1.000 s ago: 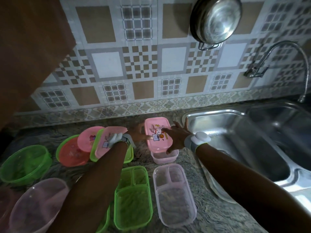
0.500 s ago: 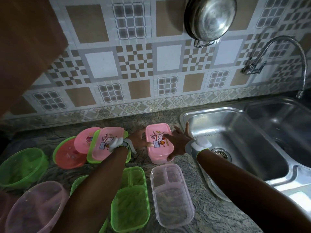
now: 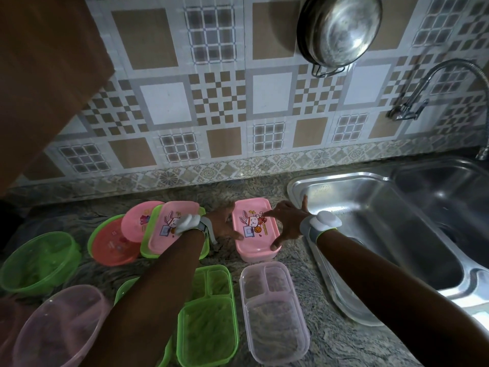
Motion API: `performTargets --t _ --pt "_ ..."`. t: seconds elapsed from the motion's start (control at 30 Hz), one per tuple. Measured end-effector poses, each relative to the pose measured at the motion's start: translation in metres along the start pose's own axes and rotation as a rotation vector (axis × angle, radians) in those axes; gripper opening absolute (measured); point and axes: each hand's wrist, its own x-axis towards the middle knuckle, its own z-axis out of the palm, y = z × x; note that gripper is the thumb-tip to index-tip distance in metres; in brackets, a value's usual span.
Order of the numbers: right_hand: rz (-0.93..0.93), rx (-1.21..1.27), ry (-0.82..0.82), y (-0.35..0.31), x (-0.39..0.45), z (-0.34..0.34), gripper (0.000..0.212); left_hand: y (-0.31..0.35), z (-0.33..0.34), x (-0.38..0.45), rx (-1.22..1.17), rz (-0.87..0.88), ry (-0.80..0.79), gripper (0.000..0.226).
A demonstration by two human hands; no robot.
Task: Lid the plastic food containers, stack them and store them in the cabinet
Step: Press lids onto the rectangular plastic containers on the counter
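Both hands are resting on the pink box sitting on the stone counter, just left of the sink. The pink lid with the rabbit print is lying flat on top of the box, edges lining up with the base.

The left hand is lying against the box's left side, fingers stretched out and touching the lid's near left edge; not gripping. The right hand is spreading wide over the right side, index finger pressing on the print, thumb at the near right corner, other fingers pointing toward the sink rim. Both wrists are wearing white bands.

Nearer the camera, a clear divided box and a green divided box are standing open side by side. Left of the left wrist, a second pink rabbit lid is lying tilted over a green tray, overlapping a round pink lid and a red round lid. A green bowl and a clear pinkish bowl are sitting open at far left.

A steel pan is hanging on the tiled wall.
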Motion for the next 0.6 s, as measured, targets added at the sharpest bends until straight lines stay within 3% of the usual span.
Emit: performTargets --t 0.2,0.43,0.53,0.6 --pt "-0.016 -0.078 -0.073 0.001 0.009 -0.007 0.144 0.001 -0.002 -0.005 0.136 0.096 -0.065 0.139" --pt "-0.023 -0.061 -0.165 0.0 0.017 -0.015 0.152 0.0 0.004 -0.003 0.182 0.098 -0.043 0.145" --pt "-0.02 -0.055 -0.214 0.0 0.02 -0.017 0.151 -0.003 0.007 0.002 0.209 0.055 -0.027 0.144" --pt "-0.009 -0.084 -0.249 -0.007 0.022 -0.024 0.149 -0.006 0.011 0.006 0.191 0.021 -0.053 0.129"
